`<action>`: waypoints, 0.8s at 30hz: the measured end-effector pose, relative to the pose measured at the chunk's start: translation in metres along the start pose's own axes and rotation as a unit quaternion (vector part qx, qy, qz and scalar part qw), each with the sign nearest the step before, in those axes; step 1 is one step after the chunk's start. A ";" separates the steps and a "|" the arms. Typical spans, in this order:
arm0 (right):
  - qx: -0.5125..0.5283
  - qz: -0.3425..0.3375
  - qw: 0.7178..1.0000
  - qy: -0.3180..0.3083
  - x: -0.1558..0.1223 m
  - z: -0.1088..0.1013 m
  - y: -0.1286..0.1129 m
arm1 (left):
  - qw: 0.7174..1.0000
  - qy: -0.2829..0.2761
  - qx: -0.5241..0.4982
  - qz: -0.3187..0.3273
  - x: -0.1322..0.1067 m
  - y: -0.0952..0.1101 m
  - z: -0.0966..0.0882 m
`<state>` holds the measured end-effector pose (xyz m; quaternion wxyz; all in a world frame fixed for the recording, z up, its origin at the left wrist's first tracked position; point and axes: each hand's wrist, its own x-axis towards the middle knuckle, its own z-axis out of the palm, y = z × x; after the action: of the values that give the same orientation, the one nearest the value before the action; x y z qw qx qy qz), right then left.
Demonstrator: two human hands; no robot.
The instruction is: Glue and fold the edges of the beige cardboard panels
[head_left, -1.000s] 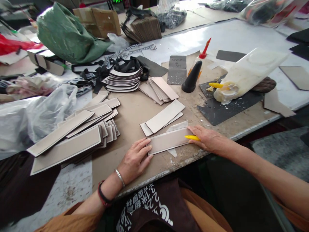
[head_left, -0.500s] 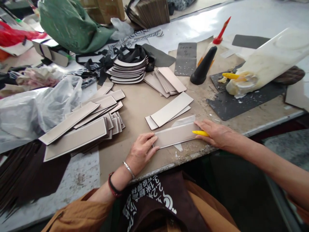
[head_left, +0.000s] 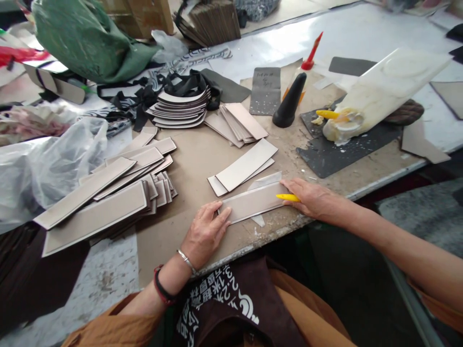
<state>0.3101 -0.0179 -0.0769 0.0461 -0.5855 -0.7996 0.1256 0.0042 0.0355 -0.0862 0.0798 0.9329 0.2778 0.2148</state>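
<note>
A long beige strip [head_left: 255, 202] with a pale border lies flat near the table's front edge, on top of a thin whitish piece [head_left: 265, 180] that sticks out behind it. My left hand [head_left: 206, 230] grips the strip's left end, thumb over the near corner and fingers at the far side. At the right end, my right hand [head_left: 307, 196] presses the strip and holds a yellow pointed tool [head_left: 288, 197], its tip pointing left over the strip. The rest of the tool is hidden in the hand. Just behind lie two loose pale strips [head_left: 248, 164], one overlapping the other.
On the left is a heap of bordered strips [head_left: 97, 209] beside a clear plastic bag [head_left: 68, 159]. Curved panels [head_left: 179, 111] and more strips [head_left: 244, 123] stand farther back. A black cone [head_left: 289, 103] and a tilted white glue bottle [head_left: 387, 96] occupy the right side.
The whole view has shifted, so the table's things appear farther left. Both hands keep nearly the same hold on the strip, and the yellow tool stays in my right hand.
</note>
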 end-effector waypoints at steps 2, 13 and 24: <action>0.004 0.010 1.000 -0.008 0.000 -0.001 -0.001 | 1.000 0.000 0.009 0.004 0.000 0.000 0.000; 0.000 0.071 0.995 0.072 -0.022 -0.004 -0.012 | 0.999 0.005 0.035 0.026 0.000 0.002 0.003; 0.019 0.051 0.995 0.078 -0.012 -0.005 -0.019 | 0.998 0.014 0.045 0.046 0.001 0.001 0.002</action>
<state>0.2970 -0.0339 -0.0659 0.1128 -0.6327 -0.7600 0.0965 0.0066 0.0349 -0.0877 0.0241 0.9442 0.2453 0.2183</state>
